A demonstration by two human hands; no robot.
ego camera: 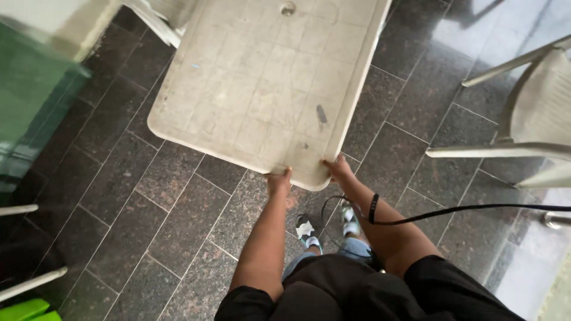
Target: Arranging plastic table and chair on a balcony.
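Note:
A worn white plastic table [262, 83] with a tile-pattern top stands on the dark stone floor in front of me. My left hand [278, 180] grips its near edge, fingers curled under the rim. My right hand [336, 168] holds the near right corner of the same edge. A black band [373, 208] sits on my right forearm, and a black cable [476, 209] runs from it off to the right. My feet in light sandals [306, 230] show below the table edge.
A white plastic chair [535, 119] stands at the right. A green bin or crate [30, 101] sits at the left. White chair legs [30, 282] and a bright green object [24, 310] lie at the lower left. More white furniture [157, 21] is behind the table.

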